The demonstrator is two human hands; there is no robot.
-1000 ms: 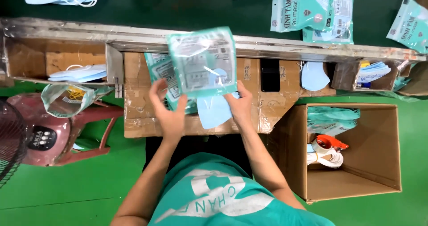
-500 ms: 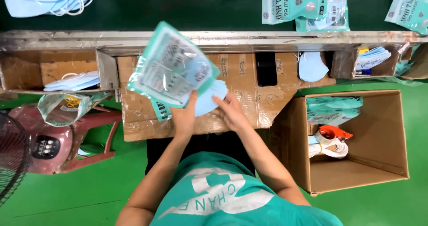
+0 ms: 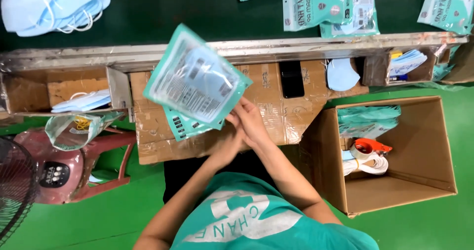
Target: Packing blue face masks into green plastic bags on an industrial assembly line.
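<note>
So a second ago the teal pouch point(image 3: 196, 79) was held up flat and square over the cardboard-covered bench point(image 3: 276, 107), one hand on each side, with a pale blue mask poking out the bottom. Now it's swung over to the left and tilted hard, one corner pointing up. The mask isn't sticking out anymore. Both hands have slid together at the pouch's lower right corner, the right hand point(image 3: 252, 124) over the left hand point(image 3: 228, 149).
</note>
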